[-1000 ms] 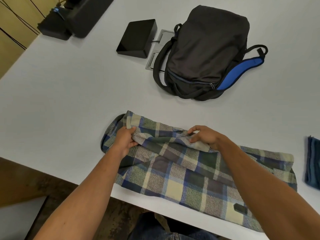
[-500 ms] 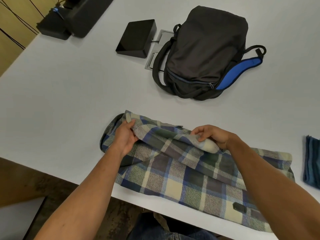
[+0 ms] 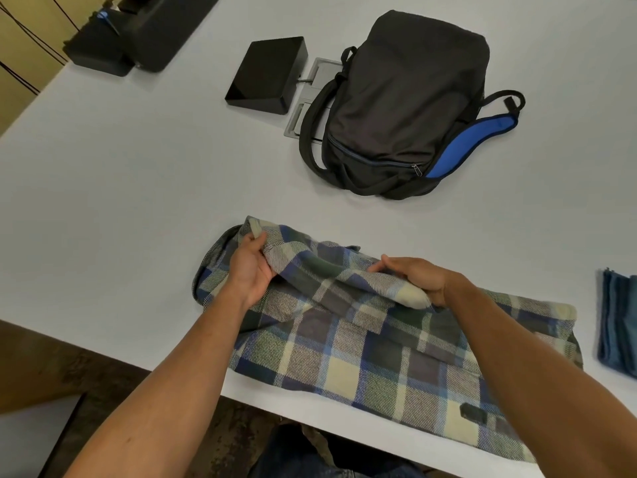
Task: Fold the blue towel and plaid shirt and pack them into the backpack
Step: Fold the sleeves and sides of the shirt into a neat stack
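The plaid shirt (image 3: 344, 353) lies spread along the near edge of the white table (image 3: 138, 188), its lower part hanging slightly over the edge. My left hand (image 3: 250, 267) grips a fold of the shirt near its left end. My right hand (image 3: 412, 279) grips the same raised fold further right, lifting it off the layer below. The black backpack (image 3: 403, 105) with blue padding lies zipped at the back of the table. The blue towel (image 3: 618, 322) lies folded at the right edge of the view, partly cut off.
A flat black box (image 3: 267, 75) sits left of the backpack, beside a grey metal plate (image 3: 310, 98) set in the table. Black equipment with cables (image 3: 138, 29) stands at the far left corner. Floor shows beyond the near edge.
Both hands have lifted the shirt's far fold and drawn it toward me over the lower layer; the right hand moved slightly right and nearer.
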`<state>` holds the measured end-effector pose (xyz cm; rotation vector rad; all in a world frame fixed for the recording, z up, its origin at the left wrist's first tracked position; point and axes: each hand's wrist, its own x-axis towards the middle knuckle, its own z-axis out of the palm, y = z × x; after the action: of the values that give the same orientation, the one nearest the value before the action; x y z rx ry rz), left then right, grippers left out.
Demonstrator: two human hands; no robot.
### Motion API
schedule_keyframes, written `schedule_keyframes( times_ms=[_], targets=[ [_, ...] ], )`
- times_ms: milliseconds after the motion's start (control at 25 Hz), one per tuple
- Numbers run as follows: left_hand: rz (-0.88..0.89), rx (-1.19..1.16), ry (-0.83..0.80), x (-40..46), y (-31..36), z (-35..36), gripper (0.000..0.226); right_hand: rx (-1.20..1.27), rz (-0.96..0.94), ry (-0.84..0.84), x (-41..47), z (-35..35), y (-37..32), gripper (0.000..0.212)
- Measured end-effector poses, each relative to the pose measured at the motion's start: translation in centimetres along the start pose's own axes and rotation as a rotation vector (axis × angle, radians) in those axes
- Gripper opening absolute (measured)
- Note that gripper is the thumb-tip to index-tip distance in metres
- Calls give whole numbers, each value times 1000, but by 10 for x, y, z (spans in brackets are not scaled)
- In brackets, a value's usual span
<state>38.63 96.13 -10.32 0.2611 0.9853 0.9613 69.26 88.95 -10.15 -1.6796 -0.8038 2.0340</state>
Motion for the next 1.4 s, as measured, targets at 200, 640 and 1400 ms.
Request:
schedule_keyframes(
  times_ms=[200,640,1400],
  targets=[
    [11,189,9,1,-1,-8,50,-14,188,-18,29,13,-10,27],
    [13,171,8,4,-4,-10,48,-305,250,-135,39,29,-7,21],
    [76,240,41,13,1,-3,56,-12,-228,386,1,12,-4,50]
  ],
)
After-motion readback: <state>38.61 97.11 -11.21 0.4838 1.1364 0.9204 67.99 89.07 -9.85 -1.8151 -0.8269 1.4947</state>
